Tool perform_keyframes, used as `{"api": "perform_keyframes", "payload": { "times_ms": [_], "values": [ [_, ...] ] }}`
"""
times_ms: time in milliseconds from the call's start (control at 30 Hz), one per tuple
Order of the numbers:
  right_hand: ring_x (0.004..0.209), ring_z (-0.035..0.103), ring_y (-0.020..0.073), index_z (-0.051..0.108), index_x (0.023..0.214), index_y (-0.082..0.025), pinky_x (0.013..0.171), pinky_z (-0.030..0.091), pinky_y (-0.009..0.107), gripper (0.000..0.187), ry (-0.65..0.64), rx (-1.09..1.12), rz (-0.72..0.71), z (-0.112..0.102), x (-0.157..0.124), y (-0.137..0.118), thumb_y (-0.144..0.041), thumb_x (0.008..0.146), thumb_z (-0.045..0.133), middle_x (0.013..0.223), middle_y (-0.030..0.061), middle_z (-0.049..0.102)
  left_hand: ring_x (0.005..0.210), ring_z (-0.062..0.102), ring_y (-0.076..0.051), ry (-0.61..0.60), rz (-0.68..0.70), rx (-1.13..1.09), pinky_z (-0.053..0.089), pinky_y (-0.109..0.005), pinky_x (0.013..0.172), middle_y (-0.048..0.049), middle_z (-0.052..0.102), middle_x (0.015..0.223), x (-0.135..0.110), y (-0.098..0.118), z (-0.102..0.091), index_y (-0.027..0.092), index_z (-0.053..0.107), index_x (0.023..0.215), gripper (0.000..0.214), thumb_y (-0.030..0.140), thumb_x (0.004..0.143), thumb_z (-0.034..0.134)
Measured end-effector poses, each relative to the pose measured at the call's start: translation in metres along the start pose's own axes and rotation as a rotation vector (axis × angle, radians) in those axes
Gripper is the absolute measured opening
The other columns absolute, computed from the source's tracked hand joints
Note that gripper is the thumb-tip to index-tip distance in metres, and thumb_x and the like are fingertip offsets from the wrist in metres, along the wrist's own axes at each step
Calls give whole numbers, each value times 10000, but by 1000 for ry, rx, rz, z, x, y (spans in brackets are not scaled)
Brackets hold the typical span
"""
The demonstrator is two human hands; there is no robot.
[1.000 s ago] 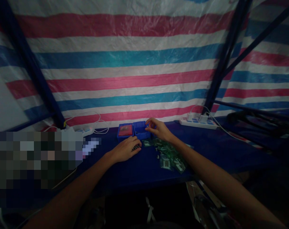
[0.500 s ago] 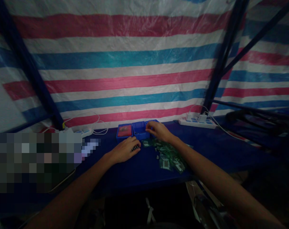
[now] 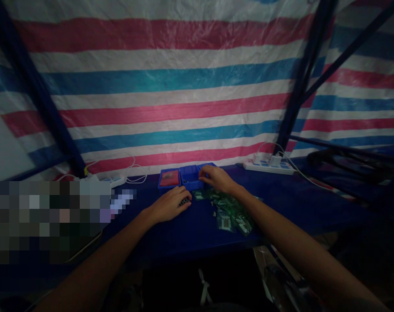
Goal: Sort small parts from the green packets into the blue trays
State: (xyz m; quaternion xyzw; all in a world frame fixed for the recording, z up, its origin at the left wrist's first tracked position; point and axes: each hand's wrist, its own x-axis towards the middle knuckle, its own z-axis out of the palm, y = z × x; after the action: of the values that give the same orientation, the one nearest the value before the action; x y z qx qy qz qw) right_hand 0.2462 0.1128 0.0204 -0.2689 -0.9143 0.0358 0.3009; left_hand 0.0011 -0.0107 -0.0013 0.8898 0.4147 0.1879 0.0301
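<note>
My left hand (image 3: pixel 170 203) rests knuckles up on the dark blue table (image 3: pixel 190 229), fingers curled over a small dark ribbed part (image 3: pixel 184 202) that peeks out under the fingertips. My right hand (image 3: pixel 215 178) reaches to the row of small blue bins (image 3: pixel 189 177) at the back of the table, its fingertips bent together at the edge of the middle and right bins; what they pinch is too small to see. The left bin (image 3: pixel 170 178) holds something red. A heap of small green circuit boards in clear bags (image 3: pixel 231 212) lies under my right forearm.
A striped red, white and blue tarp hangs behind the table between dark blue posts (image 3: pixel 37 91). White power strips with plugs and cords lie at the back left (image 3: pixel 115 177) and back right (image 3: pixel 270 164). A blurred patch covers the left of the table.
My right hand has dropped slightly from above the middle bin onto the bins' edge. My left hand has stayed where it was.
</note>
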Motion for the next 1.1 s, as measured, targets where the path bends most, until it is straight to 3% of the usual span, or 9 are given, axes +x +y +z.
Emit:
{"api": "perform_keyframes", "payload": {
  "times_ms": [1100],
  "values": [
    [847, 598, 186, 642, 977, -187, 747, 388, 285, 105, 28, -26, 38, -2, -1, -6, -285, 974, 681, 954, 57, 673, 1090, 583, -220, -1, 5, 2, 472, -361, 969, -48, 619, 1137, 1, 2, -1, 233, 612, 1139, 161, 330, 1058, 512]
  ]
}}
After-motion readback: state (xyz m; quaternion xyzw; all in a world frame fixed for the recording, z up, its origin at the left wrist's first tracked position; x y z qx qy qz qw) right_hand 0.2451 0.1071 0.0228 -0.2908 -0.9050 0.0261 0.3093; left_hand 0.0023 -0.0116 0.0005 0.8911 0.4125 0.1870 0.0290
